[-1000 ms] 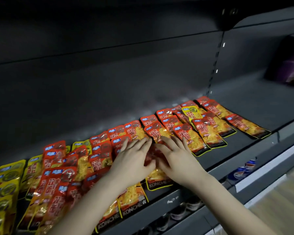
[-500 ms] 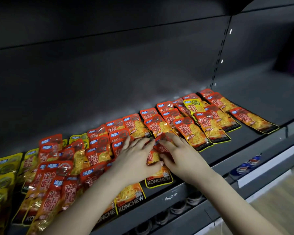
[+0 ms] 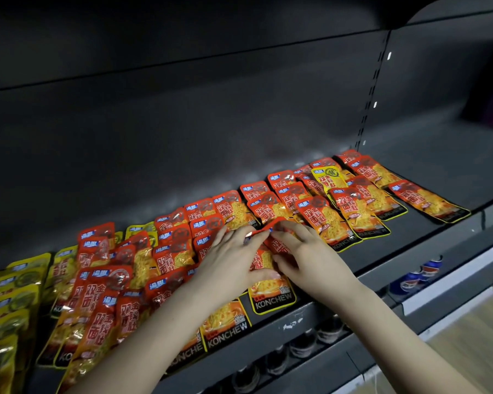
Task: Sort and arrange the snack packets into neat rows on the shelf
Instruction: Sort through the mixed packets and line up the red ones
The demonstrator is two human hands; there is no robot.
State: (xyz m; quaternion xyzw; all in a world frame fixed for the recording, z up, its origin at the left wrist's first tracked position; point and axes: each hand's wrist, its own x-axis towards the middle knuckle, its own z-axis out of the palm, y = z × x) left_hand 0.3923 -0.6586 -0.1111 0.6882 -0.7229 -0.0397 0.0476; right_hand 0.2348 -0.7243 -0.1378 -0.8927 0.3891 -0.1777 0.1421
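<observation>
Both hands, left hand (image 3: 234, 257) and right hand (image 3: 310, 257), pinch one red packet (image 3: 271, 291); square its edges to neighbours, lay flat on shelf (image 3: 427, 231).

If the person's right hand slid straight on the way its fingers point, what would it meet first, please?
The right hand points left and away; it would probably first meet the left hand's fingertips over the shared red foil snack packet, though depth is unclear.
</observation>
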